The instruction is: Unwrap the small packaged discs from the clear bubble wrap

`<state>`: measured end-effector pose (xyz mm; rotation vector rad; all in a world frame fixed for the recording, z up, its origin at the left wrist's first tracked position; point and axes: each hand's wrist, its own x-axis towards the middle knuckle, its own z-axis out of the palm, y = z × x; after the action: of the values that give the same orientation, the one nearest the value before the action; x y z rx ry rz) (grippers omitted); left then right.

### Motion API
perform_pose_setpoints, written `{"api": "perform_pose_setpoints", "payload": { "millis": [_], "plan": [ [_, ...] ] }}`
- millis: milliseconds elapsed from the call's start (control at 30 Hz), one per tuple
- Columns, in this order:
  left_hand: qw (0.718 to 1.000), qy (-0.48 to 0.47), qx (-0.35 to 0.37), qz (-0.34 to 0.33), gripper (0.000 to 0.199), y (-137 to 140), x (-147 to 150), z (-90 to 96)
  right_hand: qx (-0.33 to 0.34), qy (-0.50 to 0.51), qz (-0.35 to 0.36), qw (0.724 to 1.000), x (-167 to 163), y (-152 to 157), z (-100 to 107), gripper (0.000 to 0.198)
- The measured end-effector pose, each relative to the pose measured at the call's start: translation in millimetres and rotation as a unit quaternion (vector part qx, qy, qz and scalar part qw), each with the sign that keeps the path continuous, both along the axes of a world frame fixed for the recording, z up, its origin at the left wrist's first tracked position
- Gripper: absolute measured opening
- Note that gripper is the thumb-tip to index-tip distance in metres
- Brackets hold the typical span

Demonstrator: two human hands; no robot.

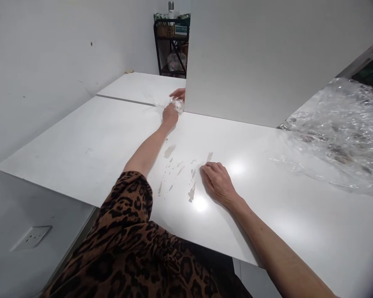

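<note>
My left hand (pixel 170 116) stretches forward to the lower corner of the upright white panel, its fingers closed on a crumpled clear plastic film (pixel 178 105). Just past it, a co-worker's hand (pixel 178 94) comes around the panel edge beside the same film. Nearer to me, my right hand (pixel 218 181) rests on the white tabletop (pixel 118 140). Its fingers are curled together, and nothing shows in them. Between my two arms the tabletop has several greyish worn patches (pixel 191 193).
An upright white panel (pixel 236 62) blocks the far middle. A big heap of clear plastic wrap (pixel 345 140) lies at the right. Behind the table stands a black shelf rack (pixel 158 45) with boxes and bags. A second white tabletop (pixel 143 86) adjoins at the back; a wall (pixel 49 62) runs along the left.
</note>
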<state>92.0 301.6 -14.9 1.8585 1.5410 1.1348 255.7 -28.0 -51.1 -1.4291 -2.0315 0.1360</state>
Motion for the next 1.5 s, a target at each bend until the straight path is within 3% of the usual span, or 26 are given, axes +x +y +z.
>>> {"api": "perform_pose_setpoints", "payload": {
  "millis": [100, 200, 267, 367, 467, 567, 700, 867, 1067, 1167, 1267, 1367, 1433, 1500],
  "plan": [
    [0.999, -0.009, -0.035, 0.001, 0.01, -50, -13, 19.6, 0.0, 0.021, -0.005, 1.0, 3, 2, -2, 0.03],
    [0.988, -0.069, -0.107, -0.089, 0.006, -117, -23, 39.1, 0.019, 0.084, -0.03, 0.996, 8, 5, -3, 0.034],
    [0.971, -0.096, -0.167, -0.14, 0.012, -162, -24, 49.4, 0.022, 0.15, -0.056, 0.987, 10, 7, -3, 0.054],
    [0.949, -0.102, -0.231, -0.188, 0.021, -220, -17, 61.1, -0.013, 0.264, -0.06, 0.963, 8, 6, 0, 0.089],
    [0.939, -0.1, -0.245, -0.22, 0.022, -254, -12, 71.5, -0.076, 0.377, 0.009, 0.923, 3, 0, 7, 0.081],
    [0.935, -0.114, -0.251, -0.224, 0.02, -265, -16, 83.7, -0.121, 0.492, 0.035, 0.861, 2, -7, 18, 0.059],
    [0.902, -0.15, -0.313, -0.256, 0.028, -271, -22, 97.4, -0.168, 0.597, 0.006, 0.785, 11, -11, 29, 0.042],
    [0.882, -0.222, -0.349, -0.224, 0.022, -289, -2, 100.9, -0.218, 0.638, 0.02, 0.738, 15, -16, 36, 0.057],
    [0.871, -0.317, -0.313, -0.206, 0.019, -280, 24, 105.0, -0.271, 0.642, 0.041, 0.716, 13, -26, 47, 0.059],
    [0.881, -0.364, -0.249, -0.171, 0.043, -273, 23, 101.5, -0.243, 0.66, 0.021, 0.711, 15, -22, 46, 0.055],
    [0.916, -0.278, -0.258, -0.133, 0.06, -282, 21, 85.7, -0.148, 0.653, -0.049, 0.741, 16, -17, 39, 0.059],
    [0.92, -0.158, -0.314, -0.172, 0.051, -298, 25, 63.2, -0.069, 0.603, -0.072, 0.791, 15, -14, 31, 0.063],
    [0.914, -0.135, -0.316, -0.215, 0.038, -306, 28, 51.8, -0.069, 0.585, -0.066, 0.805, 15, -14, 29, 0.06],
    [0.911, -0.154, -0.297, -0.24, 0.028, -308, 29, 46.6, -0.098, 0.596, -0.071, 0.794, 18, -15, 29, 0.056]
  ]
}}
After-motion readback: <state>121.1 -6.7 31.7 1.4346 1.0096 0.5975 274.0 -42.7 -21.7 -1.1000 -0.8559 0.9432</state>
